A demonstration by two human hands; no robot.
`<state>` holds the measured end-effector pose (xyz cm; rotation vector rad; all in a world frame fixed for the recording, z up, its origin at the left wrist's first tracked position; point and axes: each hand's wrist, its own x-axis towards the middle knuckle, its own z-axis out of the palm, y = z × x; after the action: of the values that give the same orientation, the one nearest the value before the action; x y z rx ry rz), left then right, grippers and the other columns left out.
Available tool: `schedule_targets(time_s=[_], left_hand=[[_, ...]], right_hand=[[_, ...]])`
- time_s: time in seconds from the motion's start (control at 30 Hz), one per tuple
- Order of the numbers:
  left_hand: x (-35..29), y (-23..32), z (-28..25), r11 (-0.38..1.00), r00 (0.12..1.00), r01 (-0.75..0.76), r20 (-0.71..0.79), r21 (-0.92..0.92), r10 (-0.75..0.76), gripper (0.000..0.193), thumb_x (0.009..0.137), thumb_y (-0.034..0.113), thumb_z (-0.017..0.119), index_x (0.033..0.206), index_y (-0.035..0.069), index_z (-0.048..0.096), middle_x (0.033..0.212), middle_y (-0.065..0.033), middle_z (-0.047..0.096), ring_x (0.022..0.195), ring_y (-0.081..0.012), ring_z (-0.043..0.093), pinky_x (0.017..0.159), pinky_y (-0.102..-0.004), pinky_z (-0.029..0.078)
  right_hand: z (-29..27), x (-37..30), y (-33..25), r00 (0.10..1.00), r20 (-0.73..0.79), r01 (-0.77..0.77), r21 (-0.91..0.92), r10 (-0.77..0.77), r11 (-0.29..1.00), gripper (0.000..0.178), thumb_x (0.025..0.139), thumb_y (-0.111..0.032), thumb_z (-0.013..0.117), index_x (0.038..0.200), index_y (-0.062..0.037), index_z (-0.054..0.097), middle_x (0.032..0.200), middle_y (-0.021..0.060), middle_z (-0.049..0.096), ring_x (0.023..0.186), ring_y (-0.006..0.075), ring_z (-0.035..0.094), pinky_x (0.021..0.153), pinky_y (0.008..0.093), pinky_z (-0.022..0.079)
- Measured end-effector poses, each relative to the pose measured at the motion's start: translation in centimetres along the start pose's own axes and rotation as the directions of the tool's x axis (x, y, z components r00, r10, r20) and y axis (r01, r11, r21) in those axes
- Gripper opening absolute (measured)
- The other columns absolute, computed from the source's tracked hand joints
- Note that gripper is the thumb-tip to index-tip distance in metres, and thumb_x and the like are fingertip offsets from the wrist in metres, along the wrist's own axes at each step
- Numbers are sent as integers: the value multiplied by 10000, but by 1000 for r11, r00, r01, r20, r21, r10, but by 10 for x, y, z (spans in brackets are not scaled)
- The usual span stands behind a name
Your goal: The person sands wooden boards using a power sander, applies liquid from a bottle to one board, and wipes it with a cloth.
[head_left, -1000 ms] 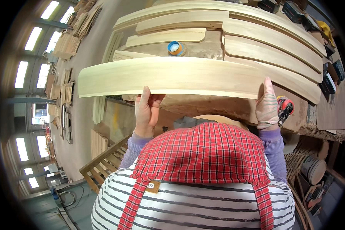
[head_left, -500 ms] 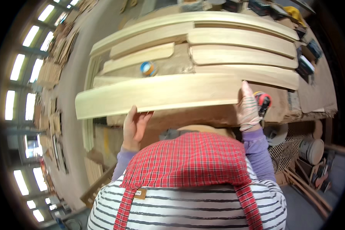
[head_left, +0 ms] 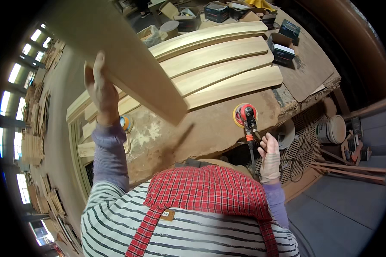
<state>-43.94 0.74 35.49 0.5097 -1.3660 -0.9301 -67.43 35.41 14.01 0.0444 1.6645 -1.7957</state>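
Observation:
My left hand (head_left: pixel 103 88) is closed on the edge of a long pale wooden board (head_left: pixel 128 55), lifted and tilted above the bench, its near end angled down to the right. My right hand (head_left: pixel 270 158), in a thin pale glove, hangs by the bench's front edge with its fingers loosely bent and nothing seen in them. Just left of those fingers, a red and black round power sander (head_left: pixel 245 115) rests on the bench, its hose running down over the edge. Several similar boards (head_left: pixel 233 81) with rounded ends lie side by side behind it.
Dark cardboard boxes (head_left: pixel 282 49) stand on the bench's far right. A round blue and orange item (head_left: pixel 125 123) sits by my left forearm. Below the bench on the right are a white bucket (head_left: pixel 331 129), metal mesh (head_left: pixel 304 141) and wooden strips (head_left: pixel 351 169).
The board, earlier level between both hands, is now raised and swung up to the left in my left hand. My right hand has let go and come down beside the sander.

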Motion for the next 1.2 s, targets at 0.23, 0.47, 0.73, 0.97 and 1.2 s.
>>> schedule_targets(time_s=[0.23, 0.47, 0.73, 0.97, 1.2], left_hand=[[20, -104, 125, 949, 696, -17, 685, 316, -216, 358, 951, 291, 691, 1177, 14, 682, 991, -5, 690, 902, -78, 602, 814, -260, 500], [-37, -280, 201, 752, 401, -294, 790, 591, -464, 524, 897, 592, 633, 1212, 179, 700, 1013, -178, 722, 941, -371, 675, 838, -425, 507], [-68, -335, 246, 631, 305, -399, 745, 665, -593, 667, 864, 662, 611, 1346, 202, 616, 1200, -122, 685, 1101, -334, 643, 932, -431, 502], [-91, -332, 242, 430, 523, -759, 851, 489, -44, 521, 926, 222, 592, 1435, 207, 478, 1437, -123, 477, 1265, -292, 483, 1020, -426, 405], [-166, -272, 92, 536, 658, -597, 747, 597, -99, 641, 865, 252, 663, 1457, 167, 431, 1493, -196, 361, 1300, -368, 417, 1037, -548, 355]], right_hand=[[-23, -10, 40, 988, -67, -127, 135, 137, 983, 462, 1005, -406, 579, 1332, -82, 536, 1199, 59, 601, 936, 97, 598, 788, 244, 517], [-36, -26, 50, 980, -88, -161, 174, 179, 971, 419, 1014, -373, 572, 1289, -57, 554, 1097, 35, 624, 896, 111, 617, 767, 259, 528], [-142, -58, 159, 936, -137, -270, 313, 324, 911, 441, 1025, -397, 510, 1353, -102, 528, 1216, 78, 608, 987, 146, 613, 846, 290, 518], [-113, -35, 137, 986, -125, -119, -43, 113, 992, 358, 1034, -262, 534, 1322, -51, 527, 1132, 68, 594, 960, 117, 574, 817, 257, 498], [5, 46, 41, 717, 397, 645, -689, -572, 330, 534, 836, -254, 776, 1265, -24, 560, 1144, 168, 603, 1072, 318, 587, 974, 430, 457]])
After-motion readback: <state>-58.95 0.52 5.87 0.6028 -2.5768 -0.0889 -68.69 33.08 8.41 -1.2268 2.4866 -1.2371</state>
